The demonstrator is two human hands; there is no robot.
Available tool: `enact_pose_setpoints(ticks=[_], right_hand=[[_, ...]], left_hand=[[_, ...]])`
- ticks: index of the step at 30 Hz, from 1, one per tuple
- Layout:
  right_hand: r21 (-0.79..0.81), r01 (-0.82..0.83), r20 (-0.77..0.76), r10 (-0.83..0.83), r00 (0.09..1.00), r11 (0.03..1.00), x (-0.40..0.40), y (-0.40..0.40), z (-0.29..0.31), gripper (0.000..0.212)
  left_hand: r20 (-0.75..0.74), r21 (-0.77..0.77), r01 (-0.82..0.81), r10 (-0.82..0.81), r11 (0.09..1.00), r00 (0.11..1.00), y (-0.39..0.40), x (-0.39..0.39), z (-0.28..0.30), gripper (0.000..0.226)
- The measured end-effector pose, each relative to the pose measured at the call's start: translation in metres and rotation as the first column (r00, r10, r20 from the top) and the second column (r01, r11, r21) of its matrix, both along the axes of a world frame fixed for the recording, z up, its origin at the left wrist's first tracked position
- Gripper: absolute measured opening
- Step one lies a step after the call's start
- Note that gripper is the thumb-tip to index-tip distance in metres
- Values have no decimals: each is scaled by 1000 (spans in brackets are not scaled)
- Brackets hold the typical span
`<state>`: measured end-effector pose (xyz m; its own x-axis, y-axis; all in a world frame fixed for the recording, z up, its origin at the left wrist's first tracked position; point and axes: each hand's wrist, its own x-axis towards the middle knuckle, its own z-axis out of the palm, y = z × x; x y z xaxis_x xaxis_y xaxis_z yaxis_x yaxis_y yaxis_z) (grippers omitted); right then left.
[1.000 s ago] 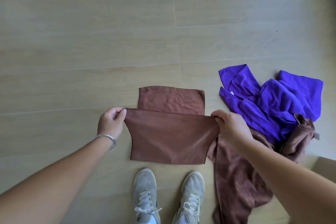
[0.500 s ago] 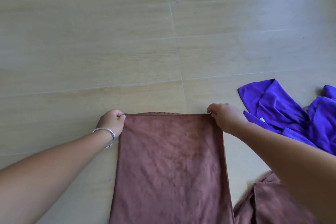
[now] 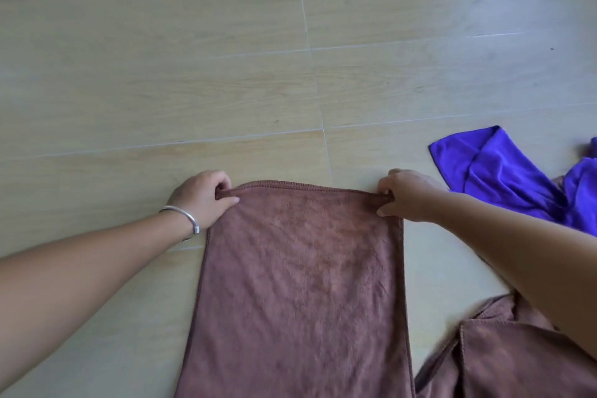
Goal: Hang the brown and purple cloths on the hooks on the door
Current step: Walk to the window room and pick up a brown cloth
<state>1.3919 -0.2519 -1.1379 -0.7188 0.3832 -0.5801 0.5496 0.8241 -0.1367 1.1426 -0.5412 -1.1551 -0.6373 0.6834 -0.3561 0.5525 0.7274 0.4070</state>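
Brown cloth (image 3: pixel 297 284) stretched between hands, left (image 3: pixel 201 196) and right (image 3: pixel 407 194) each pinching a top corner.

We lose the brown cloth (image 3: pixel 300 284) at the bottom edge, purple cloth (image 3: pixel 504 178) at the right edge. Right arm covers part of the second brown cloth (image 3: pixel 504 362); hooks out of frame.

Both forearms were bare, with no sleeves reaching into view. The left wrist wore a thin silver bangle (image 3: pixel 181 216), smooth and rounded, with a short ribbed section on the side nearest the thumb. The right arm carried nothing.
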Motion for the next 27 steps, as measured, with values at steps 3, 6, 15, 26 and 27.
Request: enact_pose_setpoints(ticks=[3, 6, 15, 26, 27], right_hand=[[27, 47, -60, -45, 997, 999, -4, 3, -2, 28], [72, 144, -165, -131, 978, 987, -13, 8, 0, 22], [75, 392, -644, -255, 721, 917, -50, 14, 22, 30], [151, -439, -311, 464, 829, 886, 34, -65, 12, 60], [131, -478, -296, 494, 817, 869, 43, -69, 11, 63]], left_hand=[[-8, 42, -66, 66, 997, 998, 6, -7, -3, 25], [11, 96, -109, 109, 989, 994, 15, -18, -4, 29], [-62, 377, -278, 323, 884, 944, 52, -51, 17, 42], [-276, -72, 717, -704, 694, 654, -24, 72, 18, 75], [-286, -95, 758, -747, 645, 599, -33, 80, 18, 77]])
